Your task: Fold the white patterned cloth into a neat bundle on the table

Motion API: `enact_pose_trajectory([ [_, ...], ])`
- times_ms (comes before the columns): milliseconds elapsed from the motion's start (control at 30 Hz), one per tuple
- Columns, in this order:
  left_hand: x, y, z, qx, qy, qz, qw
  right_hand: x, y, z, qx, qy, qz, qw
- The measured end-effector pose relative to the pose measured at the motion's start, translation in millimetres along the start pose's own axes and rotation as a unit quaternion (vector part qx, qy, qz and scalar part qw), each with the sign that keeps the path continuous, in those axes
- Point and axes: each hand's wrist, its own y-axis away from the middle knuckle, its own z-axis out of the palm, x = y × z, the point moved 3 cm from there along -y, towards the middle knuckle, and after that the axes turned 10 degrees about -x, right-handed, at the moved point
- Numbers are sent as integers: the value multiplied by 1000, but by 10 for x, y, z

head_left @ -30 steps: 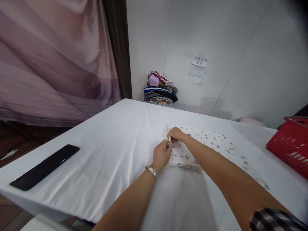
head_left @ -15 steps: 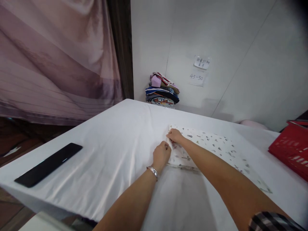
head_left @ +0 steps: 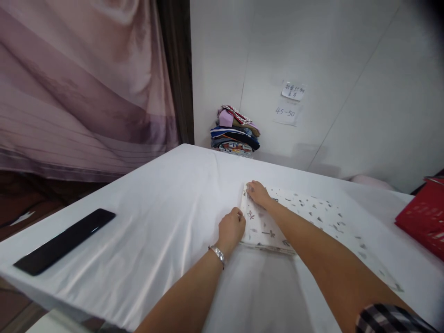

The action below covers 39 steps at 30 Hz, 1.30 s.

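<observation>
A folded white cloth (head_left: 305, 217) with small dark prints lies flat on the white-covered table (head_left: 166, 208). My left hand (head_left: 231, 229), a silver watch on its wrist, is closed at the cloth's near left edge and pinches it. My right hand (head_left: 257, 193) rests palm down on the cloth's far left corner with its fingers spread. Part of the cloth is hidden under my right forearm.
A flat black bar (head_left: 64, 240) lies near the table's left edge. A red plastic basket (head_left: 425, 222) sits at the right edge. A stack of folded clothes (head_left: 236, 132) stands against the back wall below paper notes (head_left: 289, 99). A mauve curtain (head_left: 79, 88) hangs to the left.
My right hand has gone from pinching the cloth's left edge beside my left hand to lying flat on its far corner. My left hand has stayed at the near edge.
</observation>
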Motion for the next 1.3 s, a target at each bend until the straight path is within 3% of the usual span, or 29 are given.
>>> enact_pose_trajectory([
  [233,-5,-8,18,-9,-16,-4,1000,88,-181,106,-23,24,-21,999],
  [500,-15,9,31,-24,16,1,1000,237,-419,-7,5,17,-37,999],
  [700,-24,10,42,-19,36,-4,999,226,-575,-89,-74,45,-157,984],
  [867,-28,8,49,-19,38,-16,999,202,-626,-178,-114,76,-203,969],
  [1133,-42,6,58,-12,53,-9,998,145,-628,-360,-153,110,-227,956],
  [1300,27,37,52,-25,69,38,997,142,-657,-323,-180,124,-200,955],
])
